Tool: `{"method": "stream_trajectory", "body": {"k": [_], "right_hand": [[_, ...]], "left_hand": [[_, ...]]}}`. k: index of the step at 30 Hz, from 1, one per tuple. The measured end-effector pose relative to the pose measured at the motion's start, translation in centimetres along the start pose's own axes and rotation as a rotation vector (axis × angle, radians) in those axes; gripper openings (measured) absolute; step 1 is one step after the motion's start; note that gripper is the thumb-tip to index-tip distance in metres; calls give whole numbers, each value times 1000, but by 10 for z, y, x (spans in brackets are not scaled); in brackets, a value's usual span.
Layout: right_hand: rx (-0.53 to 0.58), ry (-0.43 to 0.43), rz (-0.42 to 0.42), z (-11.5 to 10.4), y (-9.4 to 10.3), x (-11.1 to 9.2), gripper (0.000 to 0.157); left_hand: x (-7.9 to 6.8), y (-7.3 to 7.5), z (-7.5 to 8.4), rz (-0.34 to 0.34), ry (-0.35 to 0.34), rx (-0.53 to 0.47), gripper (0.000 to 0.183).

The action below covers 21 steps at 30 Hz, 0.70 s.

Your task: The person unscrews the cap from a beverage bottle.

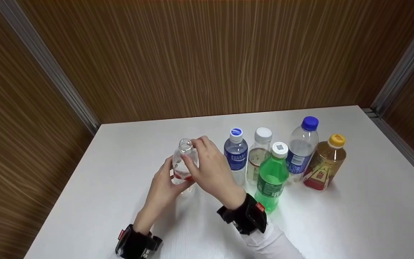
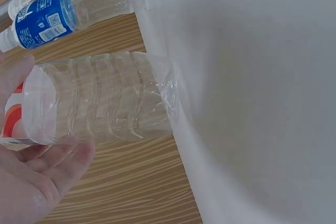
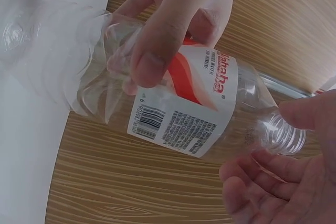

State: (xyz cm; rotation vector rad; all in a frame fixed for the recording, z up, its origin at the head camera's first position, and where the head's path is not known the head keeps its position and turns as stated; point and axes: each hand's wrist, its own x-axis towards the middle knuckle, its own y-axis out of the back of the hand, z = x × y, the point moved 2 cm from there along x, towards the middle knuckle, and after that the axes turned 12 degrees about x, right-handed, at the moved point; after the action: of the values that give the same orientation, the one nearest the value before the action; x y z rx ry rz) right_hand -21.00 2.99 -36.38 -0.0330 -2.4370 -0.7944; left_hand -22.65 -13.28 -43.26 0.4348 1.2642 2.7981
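A clear water bottle [image 1: 183,166] with a red and white label stands upright on the table, its threaded mouth uncapped. My left hand [image 1: 162,181] grips it around the label, thumb across the front; the left wrist view shows the bottle's ribbed lower part [image 2: 100,98] beyond the fingers. Around the bottle's neck [image 3: 283,132] is my right hand [image 1: 212,169], its thumb tip beside the threads and its fingers loosely bent near the shoulder. I see no cap in that hand. Whether its fingertips touch the plastic is hard to tell.
Several capped bottles stand close together on the right: a blue-labelled one [image 1: 236,154], a white-capped one [image 1: 257,158], a green one [image 1: 272,180], a blue-capped one [image 1: 300,151] and a yellow-capped one [image 1: 325,165]. Wood-grain panels [image 1: 228,57] rise behind the white table [image 1: 120,154].
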Motion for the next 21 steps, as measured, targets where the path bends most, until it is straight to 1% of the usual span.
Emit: {"method": "stream_trajectory", "body": {"k": [7,15,21], "right_hand": [[28,-8,-13,1,-2,0,42],[75,-35,-59,3,-3,0,44],[62,-26,-82,4,-4,-1,47]], "left_hand": [[0,2,-2,-14,-7,7,82],[0,5,-5,-49,26,3,78],[1,4,-6,-50,49,7,79]]}}
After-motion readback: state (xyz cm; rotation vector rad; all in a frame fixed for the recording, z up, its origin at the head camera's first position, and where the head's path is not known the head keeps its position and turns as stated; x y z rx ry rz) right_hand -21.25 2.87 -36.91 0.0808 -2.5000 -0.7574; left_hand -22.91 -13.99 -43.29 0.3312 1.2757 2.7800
